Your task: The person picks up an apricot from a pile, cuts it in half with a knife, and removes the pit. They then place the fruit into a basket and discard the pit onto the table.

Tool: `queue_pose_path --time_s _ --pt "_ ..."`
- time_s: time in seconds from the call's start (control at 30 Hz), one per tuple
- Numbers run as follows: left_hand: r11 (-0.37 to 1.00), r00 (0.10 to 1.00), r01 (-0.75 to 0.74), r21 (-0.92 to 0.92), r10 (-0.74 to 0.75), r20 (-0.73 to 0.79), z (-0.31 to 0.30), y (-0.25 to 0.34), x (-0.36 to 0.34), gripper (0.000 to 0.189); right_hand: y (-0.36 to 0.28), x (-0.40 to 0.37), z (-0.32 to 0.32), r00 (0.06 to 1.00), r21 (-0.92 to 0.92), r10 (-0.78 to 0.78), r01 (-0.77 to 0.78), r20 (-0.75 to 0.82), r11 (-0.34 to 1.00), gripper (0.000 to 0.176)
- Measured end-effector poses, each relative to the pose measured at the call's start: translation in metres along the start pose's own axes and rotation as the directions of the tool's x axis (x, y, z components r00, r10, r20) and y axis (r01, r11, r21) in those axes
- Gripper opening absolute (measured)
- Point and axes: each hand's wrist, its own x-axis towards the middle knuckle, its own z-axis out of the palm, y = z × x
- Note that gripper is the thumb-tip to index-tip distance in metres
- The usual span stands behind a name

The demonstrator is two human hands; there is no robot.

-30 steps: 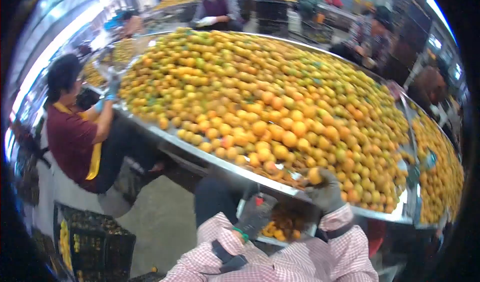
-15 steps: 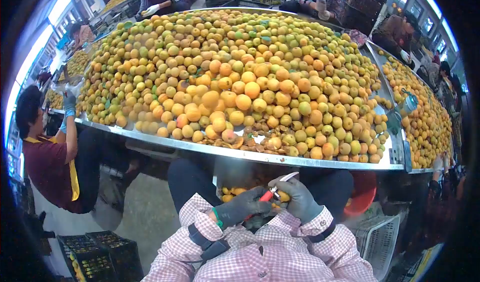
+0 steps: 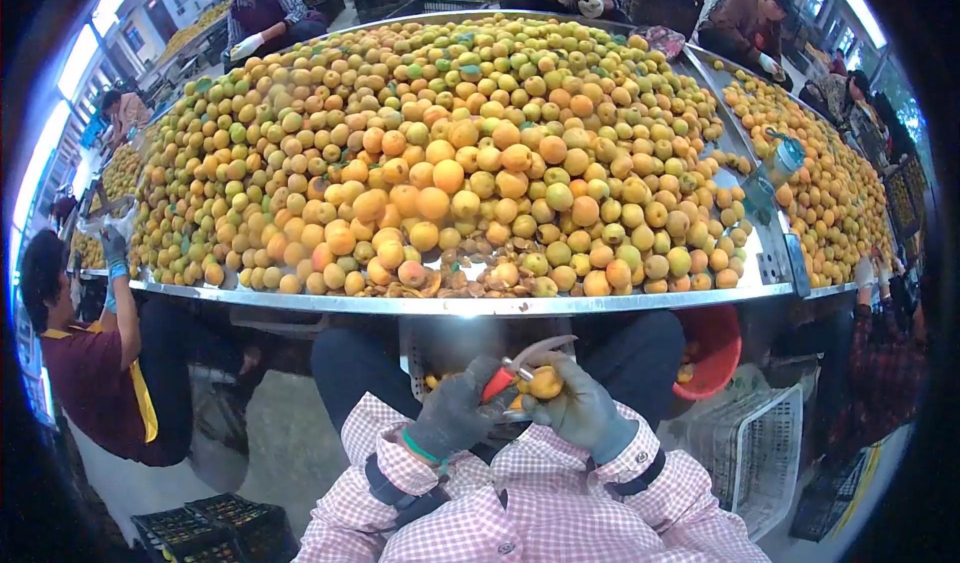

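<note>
Wearing a dark grey glove, my left hand [image 3: 457, 409] is closed on the red handle of a tool [image 3: 497, 384] with a curved metal blade. My right hand [image 3: 584, 410], gloved in grey, grips a yellow-orange fruit [image 3: 544, 383] right beside the tool's metal part. Both hands are close together over my lap. Below and behind them, yellow fruit pieces show in a crate [image 3: 408, 348], partly hidden by the hands. A large heap of yellow, green and orange fruits [image 3: 440, 153] lies on the metal-edged table [image 3: 460, 306] ahead, with brown scraps [image 3: 475, 281] near its front edge.
A red basin [image 3: 714, 353] and white crate [image 3: 770, 453] stand at the right. Black crates [image 3: 215, 528] are at lower left. A co-worker in a maroon shirt [image 3: 95, 383] sits left; others work across the table. A teal-lidded bottle [image 3: 785, 160] lies at the table's divider.
The view has shifted, moving the table and co-workers leftward in the frame. The blade has turned away from my right hand's fingers, and the held fruit is more exposed.
</note>
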Motion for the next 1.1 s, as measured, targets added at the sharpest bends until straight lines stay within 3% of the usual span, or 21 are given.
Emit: queue_pose_path --time_s 0.03,0.07,0.13,0.27,0.33,0.37,0.43,0.57,0.63,0.67,0.73,0.77,0.83,0.87,0.9,0.93,0.97,1.0,1.03,1.07,1.1 --pt "0.991 0.999 -0.028 0.127 0.024 0.031 0.001 -0.002 -0.002 0.034 0.004 0.004 -0.022 0.954 0.086 -0.005 -0.022 0.299 0.996 0.038" --pt "0.991 0.999 -0.027 0.128 0.023 0.034 0.001 -0.002 -0.003 0.034 0.003 0.001 -0.019 0.954 0.088 -0.005 -0.022 0.298 0.996 0.038" --pt "0.953 0.996 -0.032 0.3 0.006 0.086 -0.001 0.0 -0.005 0.031 -0.001 -0.008 -0.012 0.961 -0.044 0.015 -0.002 0.278 0.999 0.045" --pt "0.933 0.993 -0.1 0.346 0.074 0.089 -0.005 0.008 -0.006 0.029 0.002 -0.014 -0.012 0.967 -0.217 0.043 0.014 0.253 0.976 0.052" --pt "0.873 0.99 -0.14 0.467 0.116 0.081 -0.008 0.012 -0.007 0.03 0.002 -0.022 0.003 0.966 -0.295 -0.103 0.172 0.237 0.94 0.052" --pt "0.873 0.99 -0.14 0.468 0.116 0.081 -0.009 0.013 -0.007 0.03 0.007 -0.02 0.003 0.966 -0.295 -0.103 0.172 0.237 0.94 0.052" --pt "0.87 0.989 -0.14 0.472 0.098 0.111 -0.011 0.015 -0.006 0.028 0.018 -0.017 -0.001 0.923 -0.37 -0.276 0.363 0.267 0.855 0.054" --pt "0.898 0.989 -0.144 0.417 0.139 0.043 -0.011 0.019 -0.013 0.032 0.015 -0.021 -0.006 0.943 -0.406 -0.221 0.309 0.25 0.86 0.053" --pt "0.925 0.984 -0.108 0.364 0.048 0.171 -0.017 0.026 -0.011 0.029 0.016 -0.021 -0.009 0.937 -0.41 -0.194 0.305 0.289 0.86 0.05" --pt "0.924 0.985 -0.103 0.367 0.044 0.164 -0.018 0.024 -0.012 0.029 0.013 -0.024 -0.003 0.937 -0.411 -0.19 0.303 0.295 0.86 0.05" --pt "0.923 0.96 -0.111 0.369 0.004 0.279 -0.018 0.02 -0.015 0.029 0.002 -0.035 0.012 0.955 -0.236 -0.088 0.158 0.283 0.959 0.048" --pt "0.922 0.962 -0.111 0.37 0.007 0.271 -0.019 0.022 -0.018 0.029 0.005 -0.033 0.009 0.953 -0.241 -0.088 0.161 0.289 0.957 0.048" --pt "0.919 0.931 -0.11 0.378 -0.038 0.364 -0.018 0.025 -0.017 0.028 0.011 -0.028 -0.003 0.942 -0.404 -0.108 0.238 0.319 0.883 0.047" --pt "0.829 0.923 -0.304 0.469 0.134 0.362 -0.005 0.008 -0.025 0.028 0.009 -0.03 0.004 0.954 -0.459 -0.111 0.233 0.277 0.857 0.048" --pt "0.879 0.934 -0.257 0.402 0.118 0.338 0.002 0.001 -0.032 0.026 0.009 -0.03 0.007 0.88 -0.612 -0.311 0.474 0.36 0.633 0.05" --pt "0.92 0.942 -0.213 0.33 0.104 0.319 0.007 -0.004 -0.031 0.025 0.008 -0.028 0.008 0.75 -0.699 -0.463 0.639 0.473 0.321 0.051" --pt "0.949 0.951 -0.2 0.242 0.129 0.28 0.011 -0.001 -0.029 0.024 0.019 -0.029 0.007 0.815 -0.495 -0.438 0.579 0.379 0.648 0.051" --pt "0.971 0.958 -0.188 0.151 0.147 0.247 0.008 0.008 -0.027 0.023 0.022 -0.028 0.009 0.876 -0.2 -0.368 0.439 0.312 0.876 0.05" --pt "0.943 0.922 -0.06 0.329 -0.075 0.381 0.005 0.019 -0.026 0.026 0.002 -0.031 0.001 0.777 -0.69 -0.383 0.625 0.5 0.366 0.054" --pt "0.941 0.923 -0.081 0.33 -0.054 0.38 0.009 0.013 -0.024 0.026 -0.002 -0.031 0.0 0.767 -0.689 -0.398 0.635 0.504 0.349 0.054" --pt "0.856 0.916 -0.333 0.395 0.195 0.35 0.019 -0.004 -0.026 0.026 -0.005 -0.031 -0.002 0.833 -0.588 -0.307 0.545 0.46 0.598 0.052"
